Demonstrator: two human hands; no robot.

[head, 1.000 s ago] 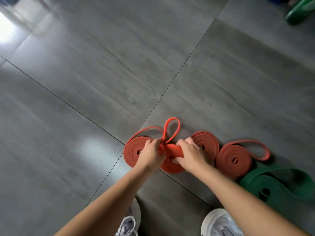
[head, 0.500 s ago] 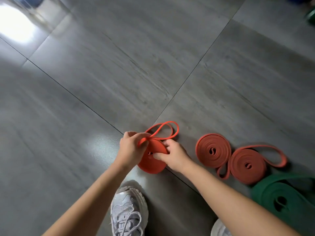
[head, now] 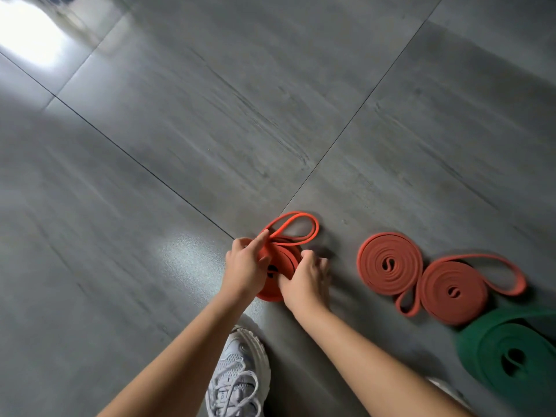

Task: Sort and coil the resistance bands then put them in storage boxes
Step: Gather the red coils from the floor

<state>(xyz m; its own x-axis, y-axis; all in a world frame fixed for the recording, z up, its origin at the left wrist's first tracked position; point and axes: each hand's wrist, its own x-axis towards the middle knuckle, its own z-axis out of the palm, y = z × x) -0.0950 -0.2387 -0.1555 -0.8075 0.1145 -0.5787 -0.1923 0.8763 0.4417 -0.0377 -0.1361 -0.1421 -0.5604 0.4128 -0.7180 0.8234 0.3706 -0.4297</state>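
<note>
Grey tiled floor (head: 180, 145) with dark grout lines fills the frame. A bright glare patch (head: 30, 34) sits far up-left of the held orange coil (head: 267, 294).

Green band (head: 487, 341): wide, coiled flat, well to the right of and below the held orange coil, cut by the frame edge.

Two more orange coils lie flat between the green band and the held orange coil. The far orange coil (head: 452, 291) touches the green band, and its slack loop (head: 522, 285) trails off to the right. The near orange coil (head: 388, 264) is right of the held orange coil and apart from it. It touches the far orange coil, and a small tail loop (head: 400, 308) pokes out below where they meet.

White laced shoe (head: 237, 377) just below the held orange coil. A sliver of a second shoe (head: 448, 392) shows lower right, blurred.

The held orange coil sits by a grout crossing, tilted up toward the camera. Cannot tell if its lower edge touches the floor.

Left hand (head: 245, 266) grips the coil's left side, thumb on the face and fingers curled over the top edge. Right hand (head: 304, 279) grips the coil's right edge, fingers curled round behind and thumb across the face.

Loose loop (head: 316, 228): the unwound tail, sticking out above the held orange coil. The left index finger (head: 261, 238) is stretched along its strand.
</note>
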